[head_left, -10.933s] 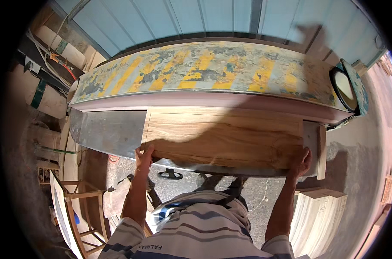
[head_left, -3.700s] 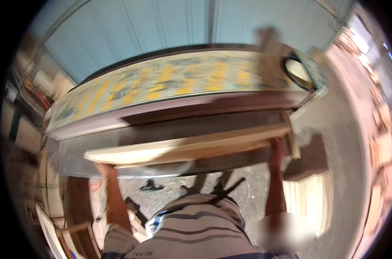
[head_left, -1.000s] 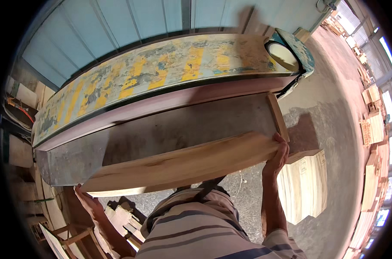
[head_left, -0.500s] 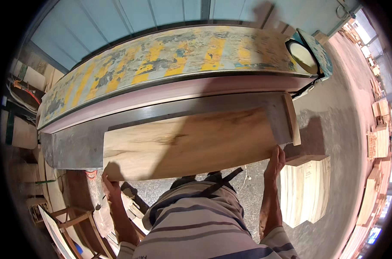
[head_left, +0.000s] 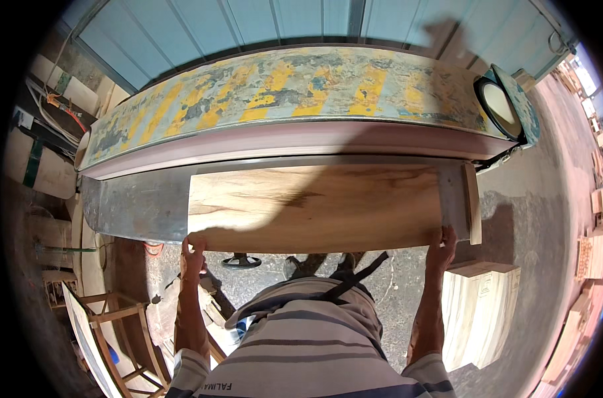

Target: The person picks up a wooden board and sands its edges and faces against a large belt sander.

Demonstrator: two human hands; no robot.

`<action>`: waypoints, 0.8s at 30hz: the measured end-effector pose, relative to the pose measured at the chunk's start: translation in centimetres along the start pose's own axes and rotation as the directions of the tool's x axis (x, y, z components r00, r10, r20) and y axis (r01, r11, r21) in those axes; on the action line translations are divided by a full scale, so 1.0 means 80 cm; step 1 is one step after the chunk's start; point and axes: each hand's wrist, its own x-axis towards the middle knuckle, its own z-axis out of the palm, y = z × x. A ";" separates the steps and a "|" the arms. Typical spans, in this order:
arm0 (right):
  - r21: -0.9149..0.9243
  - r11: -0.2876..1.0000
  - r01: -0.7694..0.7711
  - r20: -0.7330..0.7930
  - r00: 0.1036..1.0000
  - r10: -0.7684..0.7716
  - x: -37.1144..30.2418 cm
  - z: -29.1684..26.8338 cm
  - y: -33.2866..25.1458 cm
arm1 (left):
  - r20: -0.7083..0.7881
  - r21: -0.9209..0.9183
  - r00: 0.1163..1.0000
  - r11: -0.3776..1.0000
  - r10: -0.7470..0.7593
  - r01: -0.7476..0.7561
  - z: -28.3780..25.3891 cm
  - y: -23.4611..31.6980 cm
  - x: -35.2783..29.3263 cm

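A wide, flat wooden board point(head_left: 301, 212) with dark grain streaks lies across the grey metal table point(head_left: 139, 205) of a long belt sander. My left hand point(head_left: 194, 255) grips its near left corner, thumb and fingers closed on the edge. At the near right corner, my right hand point(head_left: 442, 247) holds the board the same way. The board's far edge runs along the pinkish belt point(head_left: 281, 149), close to it; whether they touch I cannot tell. Its near edge sticks out past the table toward me.
A wooden strip point(head_left: 472, 204) stands at the table's right end. The sander's worn cover point(head_left: 301, 89) has yellow stripes. Below the board is a black handwheel point(head_left: 242, 261). Stacked boards point(head_left: 480, 312) stand at my right, a wooden frame point(head_left: 119, 312) at my left.
The board has moved away from me, toward the belt, and turned from slanted to nearly parallel with it. Both hands have moved with it, still gripping its corners. The view has shifted too.
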 end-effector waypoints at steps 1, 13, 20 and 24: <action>0.121 0.993 0.009 -0.046 0.999 -0.003 0.005 0.005 0.008 | 0.009 -0.044 1.000 0.999 -0.011 0.011 0.005 0.007 -0.004; 0.345 0.939 -0.005 -0.180 0.981 0.071 0.045 0.042 -0.022 | 0.030 -0.042 0.999 0.999 0.020 -0.019 0.018 0.041 0.024; 0.492 0.869 -0.050 -0.178 0.971 0.157 0.062 0.062 -0.043 | -0.036 -0.159 0.999 0.987 0.024 -0.030 0.032 0.053 0.039; 0.552 0.832 -0.054 -0.155 0.974 0.166 0.062 0.069 -0.030 | -0.072 -0.116 0.997 0.993 0.021 -0.029 0.032 0.049 0.044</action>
